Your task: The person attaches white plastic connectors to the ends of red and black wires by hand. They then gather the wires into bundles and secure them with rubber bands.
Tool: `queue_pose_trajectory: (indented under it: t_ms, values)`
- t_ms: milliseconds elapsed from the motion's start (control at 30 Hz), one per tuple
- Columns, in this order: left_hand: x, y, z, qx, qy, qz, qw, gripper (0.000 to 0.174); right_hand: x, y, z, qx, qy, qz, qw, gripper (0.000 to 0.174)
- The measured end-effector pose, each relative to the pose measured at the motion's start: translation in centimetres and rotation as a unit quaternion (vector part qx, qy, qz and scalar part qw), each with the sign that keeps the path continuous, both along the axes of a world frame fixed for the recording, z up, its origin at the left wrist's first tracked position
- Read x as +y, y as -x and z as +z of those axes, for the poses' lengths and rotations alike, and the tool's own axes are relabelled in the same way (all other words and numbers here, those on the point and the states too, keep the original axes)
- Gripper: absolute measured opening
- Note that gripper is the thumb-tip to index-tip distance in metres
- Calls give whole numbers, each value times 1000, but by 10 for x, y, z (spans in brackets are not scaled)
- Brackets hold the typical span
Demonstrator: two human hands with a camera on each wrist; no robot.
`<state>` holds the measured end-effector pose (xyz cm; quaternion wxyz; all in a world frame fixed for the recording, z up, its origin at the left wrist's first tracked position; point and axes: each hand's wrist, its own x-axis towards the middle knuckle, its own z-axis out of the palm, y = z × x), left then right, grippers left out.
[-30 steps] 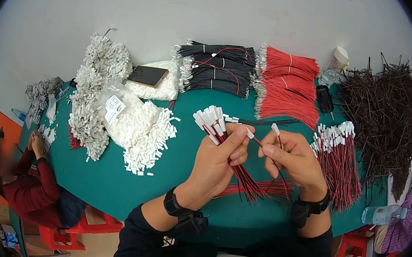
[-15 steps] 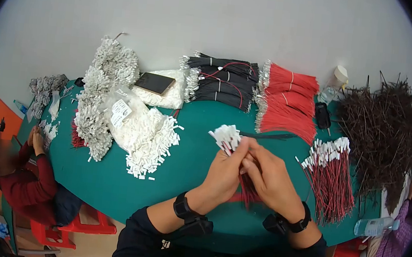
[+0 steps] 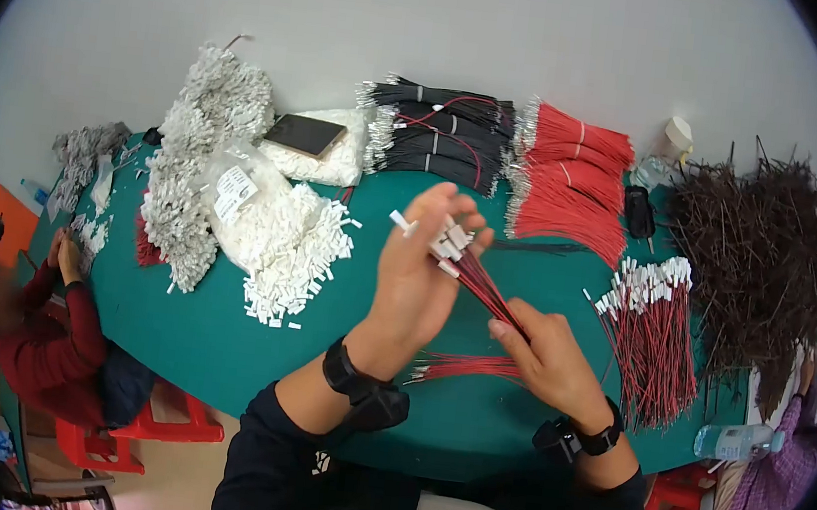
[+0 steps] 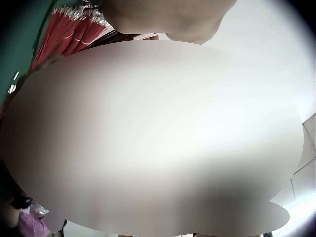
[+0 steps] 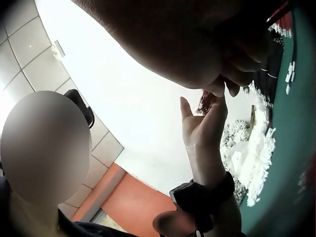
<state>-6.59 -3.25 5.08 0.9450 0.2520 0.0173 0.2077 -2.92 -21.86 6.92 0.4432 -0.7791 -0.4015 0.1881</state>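
Observation:
In the head view my right hand [image 3: 556, 365] grips a bundle of red and black wires [image 3: 480, 284] around its lower part. White connectors [image 3: 454, 240] cap the bundle's upper end, which lies against my left hand [image 3: 411, 275]. That hand is raised with palm turned inward, thumb apart and fingers loosely extended. One connector sticks out to the left, beyond the thumb. In the right wrist view the left hand [image 5: 205, 133] shows its thumb spread, with the wires [image 5: 203, 102] beside it. A large blurred patch covers most of the left wrist view. Loose red wires [image 3: 467, 366] lie beneath the hands.
White connectors [image 3: 293, 268] spill from a plastic bag on the left. Black wire bundles [image 3: 441, 134] and red ones [image 3: 571, 178] lie at the back. Right of my hands is a pile of finished-looking wires [image 3: 653, 345], near a brown heap [image 3: 752, 256]. Another person [image 3: 41, 336] sits at left.
First the right hand held a single wire apart from the bundle in the left; then the hands met. Now the right hand grips the bundle lower down and the left hand has loosened.

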Motion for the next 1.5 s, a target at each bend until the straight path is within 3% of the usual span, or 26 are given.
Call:
queue_pose_trajectory:
  t_ms: [67, 200, 333, 467, 533, 567, 733, 800, 833, 900, 933, 1000, 1033, 1067, 1133, 1333, 1433, 1500]
  values:
    - [3, -3, -5, 3, -34, 27, 999, 34, -2, -1, -6, -12, -15, -4, 1000, 23]
    - [4, -5, -17, 17, -109, -21, 994, 48, -16, 1, -11, -18, -20, -5, 1000, 25]
    - [0, -8, -5, 36, -90, 5, 995, 48, -32, 1, -14, -21, -16, -13, 1000, 25]
    - [-17, -14, -14, 32, -212, -21, 976, 47, -39, 2, -10, -21, 11, -15, 1000, 25]
    - [-32, -13, -2, 83, -304, -63, 947, 48, -47, 0, -12, -29, 16, -41, 999, 23]
    - [-30, -15, -6, 83, -294, -68, 950, 47, -55, -2, -9, -29, 18, -39, 999, 23]
    - [-1, -4, -3, 131, -351, -64, 925, 36, -117, -25, 5, -216, 124, -296, 922, 19]
    - [12, -1, -17, 134, -408, -54, 902, 26, -139, -44, -12, -269, 194, -328, 884, 20]
    - [14, 1, -21, 141, -404, -51, 902, 26, -146, -49, -25, -267, 196, -321, 887, 20]
    - [21, 7, -27, 120, -523, -77, 840, 20, -155, -59, -52, -339, 273, -351, 829, 20]
    - [24, 11, -28, 134, -519, -72, 841, 20, -159, -60, -60, -335, 274, -339, 836, 20]
    - [30, 22, -30, 91, -780, -72, 615, 23, -162, -62, -75, -352, 316, -362, 803, 21]
    - [32, 30, -31, 109, -815, -92, 562, 32, -162, -61, -76, -348, 316, -360, 806, 23]
    - [32, 37, -35, 126, -811, -96, 563, 32, -162, -59, -73, -332, 330, -357, 808, 24]
    - [32, 48, -42, 116, -855, -146, 485, 41, -162, -56, -71, -348, 305, -350, 814, 27]
    - [19, 55, -54, 101, -887, -141, 429, 46, -118, -50, -35, -374, 208, -314, 848, 24]
    - [18, 50, -57, 103, -885, -142, 431, 42, -75, -53, -23, -278, 121, -161, 939, 21]
    - [17, 50, -59, 106, -885, -131, 435, 40, -43, -64, -23, -330, 94, -50, 938, 27]
